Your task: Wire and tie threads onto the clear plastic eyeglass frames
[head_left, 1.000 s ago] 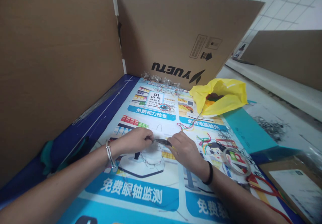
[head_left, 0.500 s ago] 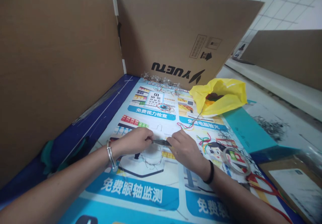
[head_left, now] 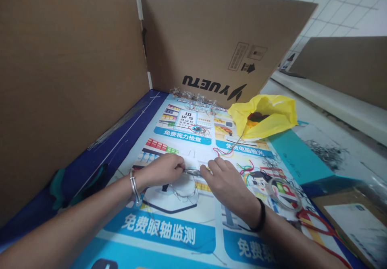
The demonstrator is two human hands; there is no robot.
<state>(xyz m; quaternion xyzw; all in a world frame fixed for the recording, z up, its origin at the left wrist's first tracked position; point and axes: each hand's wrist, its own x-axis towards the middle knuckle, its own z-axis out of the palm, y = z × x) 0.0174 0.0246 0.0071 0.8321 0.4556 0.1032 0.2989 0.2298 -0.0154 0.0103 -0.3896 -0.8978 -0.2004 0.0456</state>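
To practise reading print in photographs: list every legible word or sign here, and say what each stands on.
"YUETU", upside down, on the cardboard panel.
"免费视力检查", upper blue banner of the poster.
"免费眼轴监测", lower blue banner.
"免费…", bottom right, the rest hidden.
Eye chart and the panel's printed labels: too small to read.

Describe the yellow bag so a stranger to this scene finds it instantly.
Find the cardboard wall printed YUETU behind the table. At its foot, right of the print, lies the crumpled yellow bag, mouth open. Nothing else nearby is bright yellow.
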